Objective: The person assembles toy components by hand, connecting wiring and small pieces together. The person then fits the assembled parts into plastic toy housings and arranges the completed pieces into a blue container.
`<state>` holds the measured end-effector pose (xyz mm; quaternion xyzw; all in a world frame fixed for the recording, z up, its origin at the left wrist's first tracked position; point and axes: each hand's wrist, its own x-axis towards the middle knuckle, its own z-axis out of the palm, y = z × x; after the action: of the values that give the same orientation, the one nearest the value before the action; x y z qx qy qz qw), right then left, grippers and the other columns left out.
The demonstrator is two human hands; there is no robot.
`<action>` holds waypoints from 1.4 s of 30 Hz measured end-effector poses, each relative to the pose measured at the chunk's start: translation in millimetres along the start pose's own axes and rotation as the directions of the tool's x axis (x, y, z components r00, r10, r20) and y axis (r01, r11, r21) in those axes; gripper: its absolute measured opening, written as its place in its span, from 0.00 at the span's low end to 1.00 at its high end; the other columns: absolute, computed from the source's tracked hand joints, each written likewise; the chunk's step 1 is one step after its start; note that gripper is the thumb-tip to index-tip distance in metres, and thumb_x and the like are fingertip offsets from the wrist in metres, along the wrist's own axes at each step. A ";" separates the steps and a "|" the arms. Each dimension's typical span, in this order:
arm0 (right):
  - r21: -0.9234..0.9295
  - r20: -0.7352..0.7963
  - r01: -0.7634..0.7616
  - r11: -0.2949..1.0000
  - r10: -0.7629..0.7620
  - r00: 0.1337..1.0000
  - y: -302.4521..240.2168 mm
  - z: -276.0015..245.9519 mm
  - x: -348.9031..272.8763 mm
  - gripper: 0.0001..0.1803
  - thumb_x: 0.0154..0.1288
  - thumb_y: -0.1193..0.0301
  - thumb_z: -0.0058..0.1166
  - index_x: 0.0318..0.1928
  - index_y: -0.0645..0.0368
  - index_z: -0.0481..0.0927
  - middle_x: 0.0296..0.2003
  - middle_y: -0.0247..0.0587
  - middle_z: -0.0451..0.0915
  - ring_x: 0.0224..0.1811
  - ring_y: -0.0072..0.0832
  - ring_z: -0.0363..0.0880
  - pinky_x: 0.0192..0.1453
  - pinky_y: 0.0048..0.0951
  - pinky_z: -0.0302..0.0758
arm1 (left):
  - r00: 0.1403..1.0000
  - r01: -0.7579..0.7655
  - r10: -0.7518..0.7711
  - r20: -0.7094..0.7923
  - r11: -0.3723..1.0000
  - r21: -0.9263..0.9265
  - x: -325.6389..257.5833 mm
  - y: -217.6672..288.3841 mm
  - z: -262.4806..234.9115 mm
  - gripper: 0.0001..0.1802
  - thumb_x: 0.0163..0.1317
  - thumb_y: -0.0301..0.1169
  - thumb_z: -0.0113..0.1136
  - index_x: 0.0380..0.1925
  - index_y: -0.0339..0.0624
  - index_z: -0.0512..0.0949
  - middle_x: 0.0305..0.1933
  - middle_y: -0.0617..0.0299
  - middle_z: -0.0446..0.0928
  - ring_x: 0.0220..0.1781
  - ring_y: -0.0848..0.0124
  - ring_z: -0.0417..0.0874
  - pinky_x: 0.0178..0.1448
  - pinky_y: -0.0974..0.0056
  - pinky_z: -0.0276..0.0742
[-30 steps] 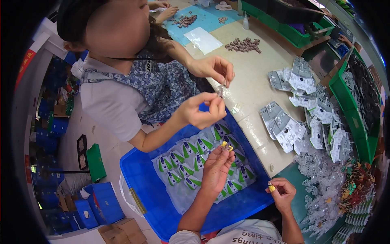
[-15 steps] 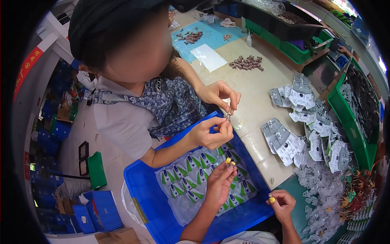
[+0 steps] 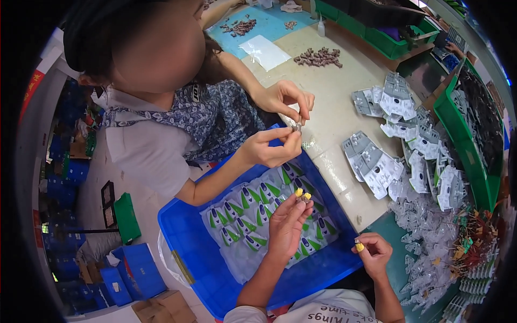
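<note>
Got a small yellow-and-brown piece (image 3: 303, 196) up at the fingertips of the left hand (image 3: 286, 226), out over the blue tub (image 3: 180, 226). Grip there: thumb and fingers pinching right at the tips, probably down to the tiny size, and leaving the yellow part in plain sight. Right hand (image 3: 375, 254) by the tub's near corner, well apart from the left. Grip there closed too, pinching a small yellow bit (image 3: 359, 247) between thumb and finger. Too small to tell what kind.

Across the tub, a co-worker's hands (image 3: 273, 149) pinching a tiny grey piece (image 3: 296, 127), close together, likely for steadiness.

Now the tub: lined with flat rows of green-and-white parts (image 3: 264, 214) on clear plastic. Probably laid face up and spread out to avoid scuffs, just guessing.

On the worktop (image 3: 328, 129), grey-and-white panels (image 3: 373, 164) next to a loose pile of clear plastic parts (image 3: 425, 253). Past those, a long green bin (image 3: 446, 116) full of dark parts (image 3: 478, 126), tilted in this view. Another green bin (image 3: 392, 48) at the back, something purple inside. Brown pieces (image 3: 319, 58) just heaped loose, no container at all.
</note>
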<state>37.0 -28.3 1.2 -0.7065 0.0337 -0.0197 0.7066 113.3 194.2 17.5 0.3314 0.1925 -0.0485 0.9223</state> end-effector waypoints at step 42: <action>0.005 0.019 -0.014 1.000 0.014 1.000 -2.1 0.8 0.2 0.07 0.55 0.88 0.54 0.36 0.69 0.78 0.38 0.47 0.77 0.36 0.26 0.79 0.37 0.26 0.84 | 0.860 -0.472 0.501 0.098 0.709 0.524 -4.5 -8.5 2.7 0.14 0.57 0.17 0.61 0.45 0.31 0.76 0.43 0.55 0.79 0.43 0.73 0.81 0.47 0.71 0.78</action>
<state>37.3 -27.6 3.3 -0.7048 0.0317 -0.0082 0.7086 108.2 185.7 16.1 0.6129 0.1010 0.1533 0.7686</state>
